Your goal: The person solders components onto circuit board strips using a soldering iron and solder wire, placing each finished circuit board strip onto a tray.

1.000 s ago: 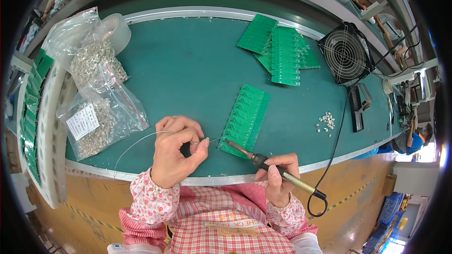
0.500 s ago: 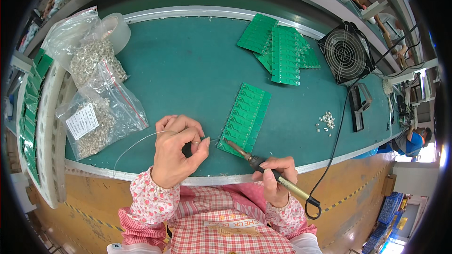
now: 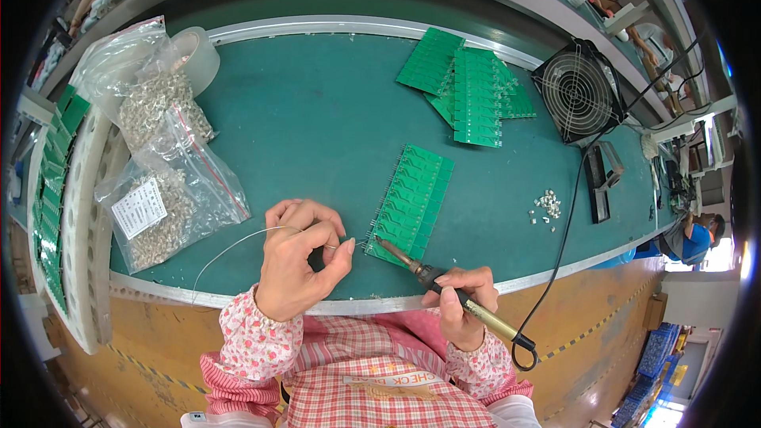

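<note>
A green circuit board (image 3: 412, 200) lies tilted on the green work mat, close to the table's front edge. My right hand (image 3: 462, 301) grips a soldering iron (image 3: 491, 321) like a pen, its tip at the board's lower left edge. Between the thumb and fingers of my left hand (image 3: 305, 254) is a thin solder wire (image 3: 230, 247), which trails off in a curve to the left. The wire's front end points at the same board edge, near the iron tip. Whether wire and tip touch is too small to tell.
More green boards (image 3: 478, 99) lie overlapped at the back, beside a black fan (image 3: 580, 91). Small white parts (image 3: 547, 204) lie loose near a black holder (image 3: 600, 190). Plastic bags of parts (image 3: 170, 214) and a white rack of boards (image 3: 87, 230) stand left. The iron's cord (image 3: 567, 246) crosses the right side.
The iron's tip has shifted slightly left along the board's lower edge, and my right hand moved a little with it. My left hand still pinches the wire, almost unmoved.
</note>
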### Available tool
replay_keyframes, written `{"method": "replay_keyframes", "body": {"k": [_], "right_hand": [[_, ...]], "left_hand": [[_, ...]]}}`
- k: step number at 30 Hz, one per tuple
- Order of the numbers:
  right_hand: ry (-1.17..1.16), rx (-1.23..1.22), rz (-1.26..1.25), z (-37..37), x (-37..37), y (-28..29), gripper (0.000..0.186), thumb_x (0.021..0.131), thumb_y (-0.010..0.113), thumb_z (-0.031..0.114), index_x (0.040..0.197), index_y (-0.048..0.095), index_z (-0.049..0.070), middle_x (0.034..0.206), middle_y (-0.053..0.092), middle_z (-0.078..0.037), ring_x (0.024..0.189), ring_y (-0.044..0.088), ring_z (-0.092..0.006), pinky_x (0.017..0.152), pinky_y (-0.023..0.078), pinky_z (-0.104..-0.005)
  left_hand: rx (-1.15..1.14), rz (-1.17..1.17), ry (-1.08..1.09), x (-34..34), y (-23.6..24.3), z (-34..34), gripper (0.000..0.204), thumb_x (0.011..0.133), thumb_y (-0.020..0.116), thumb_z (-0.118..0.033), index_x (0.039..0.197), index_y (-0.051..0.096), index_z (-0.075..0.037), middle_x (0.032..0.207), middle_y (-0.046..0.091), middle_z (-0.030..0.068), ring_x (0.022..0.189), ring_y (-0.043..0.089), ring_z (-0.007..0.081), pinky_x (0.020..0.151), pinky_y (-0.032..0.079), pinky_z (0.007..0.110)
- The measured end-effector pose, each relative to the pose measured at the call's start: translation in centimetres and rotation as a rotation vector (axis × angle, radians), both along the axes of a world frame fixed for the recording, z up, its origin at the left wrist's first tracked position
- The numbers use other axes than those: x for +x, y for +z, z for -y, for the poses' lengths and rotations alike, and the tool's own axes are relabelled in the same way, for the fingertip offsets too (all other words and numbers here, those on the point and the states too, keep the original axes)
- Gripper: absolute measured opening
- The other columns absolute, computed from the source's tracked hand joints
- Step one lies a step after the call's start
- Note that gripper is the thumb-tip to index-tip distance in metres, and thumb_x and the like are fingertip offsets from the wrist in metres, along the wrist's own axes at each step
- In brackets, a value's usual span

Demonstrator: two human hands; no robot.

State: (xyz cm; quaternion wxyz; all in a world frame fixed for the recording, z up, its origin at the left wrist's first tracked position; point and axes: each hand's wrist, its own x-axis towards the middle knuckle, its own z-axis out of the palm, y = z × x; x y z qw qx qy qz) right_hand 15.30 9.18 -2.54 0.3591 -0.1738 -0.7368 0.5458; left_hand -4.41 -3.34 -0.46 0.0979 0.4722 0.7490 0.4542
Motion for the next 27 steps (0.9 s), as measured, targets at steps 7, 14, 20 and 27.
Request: {"method": "replay_keyframes", "body": {"k": [7,14,20,27], "right_hand": [[-0.006,-0.007,0.008,0.09,0.02,0.06,0.012,0.081,0.06,-0.002,0.09,0.052,-0.001,0.069,0.063,-0.011,0.055,0.064,-0.0165,0.051,0.05,-0.0265],[-0.017,0.033,-0.009,-0.03,-0.1,-0.03,0.013,0.08,0.061,-0.002,0.09,0.053,-0.001,0.066,0.063,-0.01,0.055,0.064,-0.0164,0.05,0.05,-0.0264],[-0.021,0.005,0.008,0.06,0.1,0.07,0.01,0.082,0.06,0.001,0.09,0.053,-0.001,0.068,0.063,-0.011,0.055,0.064,-0.0159,0.05,0.049,-0.026],[-0.062,-0.089,0.007,0.38,0.12,0.29,0.011,0.084,0.059,0.003,0.092,0.054,-0.002,0.074,0.063,-0.012,0.058,0.065,-0.0157,0.051,0.051,-0.0254]], "left_hand": [[-0.005,-0.023,0.028,0.08,-0.22,-0.18,0.027,0.069,0.068,-0.004,0.058,0.044,-0.007,0.081,0.058,0.0043,0.08,0.054,0.0205,0.091,0.032,0.038],[0.003,-0.029,0.036,0.13,-0.27,-0.24,0.026,0.069,0.068,-0.003,0.058,0.045,-0.007,0.081,0.058,0.0042,0.078,0.053,0.0195,0.09,0.032,0.038],[0.014,-0.006,0.043,0.13,-0.21,-0.25,0.025,0.07,0.068,-0.004,0.059,0.045,-0.006,0.08,0.057,0.0038,0.077,0.053,0.019,0.089,0.032,0.037],[0.016,-0.019,0.026,0.22,-0.27,-0.43,0.025,0.071,0.068,-0.005,0.059,0.046,-0.006,0.08,0.058,0.004,0.077,0.054,0.0192,0.089,0.032,0.038]]}}
